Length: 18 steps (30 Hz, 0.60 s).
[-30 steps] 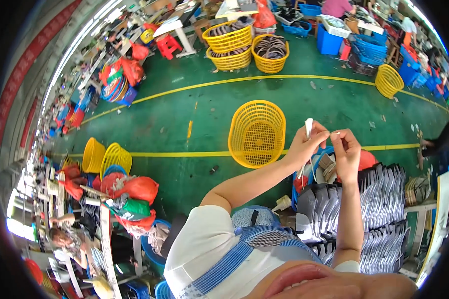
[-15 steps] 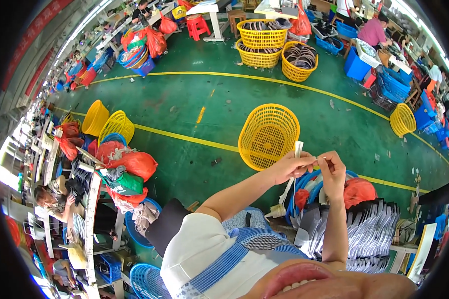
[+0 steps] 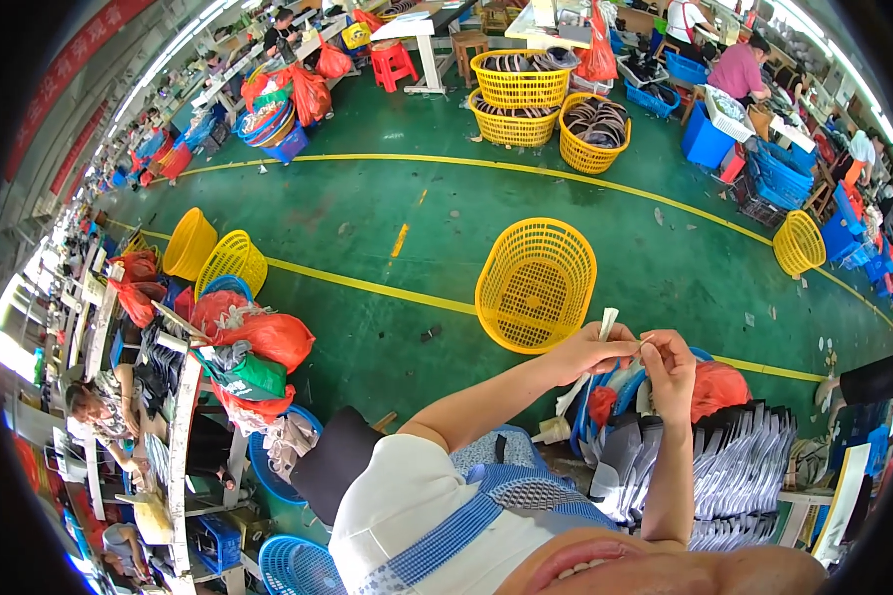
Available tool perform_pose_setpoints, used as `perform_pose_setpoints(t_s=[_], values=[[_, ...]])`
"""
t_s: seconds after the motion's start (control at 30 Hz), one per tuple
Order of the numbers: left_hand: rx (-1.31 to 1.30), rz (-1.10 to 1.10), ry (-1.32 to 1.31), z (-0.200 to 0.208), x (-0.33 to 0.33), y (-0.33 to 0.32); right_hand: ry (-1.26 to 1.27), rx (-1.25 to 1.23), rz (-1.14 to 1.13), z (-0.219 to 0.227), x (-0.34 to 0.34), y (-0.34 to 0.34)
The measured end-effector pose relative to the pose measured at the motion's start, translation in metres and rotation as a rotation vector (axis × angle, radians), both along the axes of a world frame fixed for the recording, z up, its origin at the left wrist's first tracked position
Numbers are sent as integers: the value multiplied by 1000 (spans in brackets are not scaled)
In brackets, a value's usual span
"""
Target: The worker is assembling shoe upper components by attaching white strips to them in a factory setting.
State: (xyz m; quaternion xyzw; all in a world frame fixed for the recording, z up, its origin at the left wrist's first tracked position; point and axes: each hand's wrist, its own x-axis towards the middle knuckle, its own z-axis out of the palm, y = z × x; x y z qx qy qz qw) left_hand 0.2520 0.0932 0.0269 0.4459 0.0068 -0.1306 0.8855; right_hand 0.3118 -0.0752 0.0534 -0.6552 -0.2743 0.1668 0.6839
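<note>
My left hand [image 3: 597, 353] is closed around a narrow bundle of white strips [image 3: 608, 319], whose upper end sticks up past my fingers while a lower end hangs beneath the hand. My right hand [image 3: 671, 363] is raised just beside it, thumb and forefinger pinched together. The fingertips of both hands nearly meet at something small and thin, too small to make out. Below my hands, a blue basket [image 3: 620, 392] holds red plastic and pale material. Next to it lies a long row of stacked grey-black sheet pieces [image 3: 729, 456], close to my right forearm.
A yellow plastic basket [image 3: 536, 243] stands on the green floor beyond my hands. On the left, a workbench [image 3: 181, 436] carries red bags [image 3: 278, 337], with a seated person [image 3: 109, 407] behind it. Filled yellow baskets [image 3: 521, 79] are stacked at the back. A red bag [image 3: 716, 389] lies at right.
Both hands sit slightly lower in the picture, still close together with the white strips in the left. The whole view has shifted a little. The person at the left bench has changed arm position.
</note>
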Motion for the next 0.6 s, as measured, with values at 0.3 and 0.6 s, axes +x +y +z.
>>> perform_pose_setpoints(t_s=[0.3,0.6], values=[[568,308,-232,6,12,-34,-194,-160,-312,-15,-2,-21],[364,175,-191,23,36,-67,10,0,-286,0,-4,-57]])
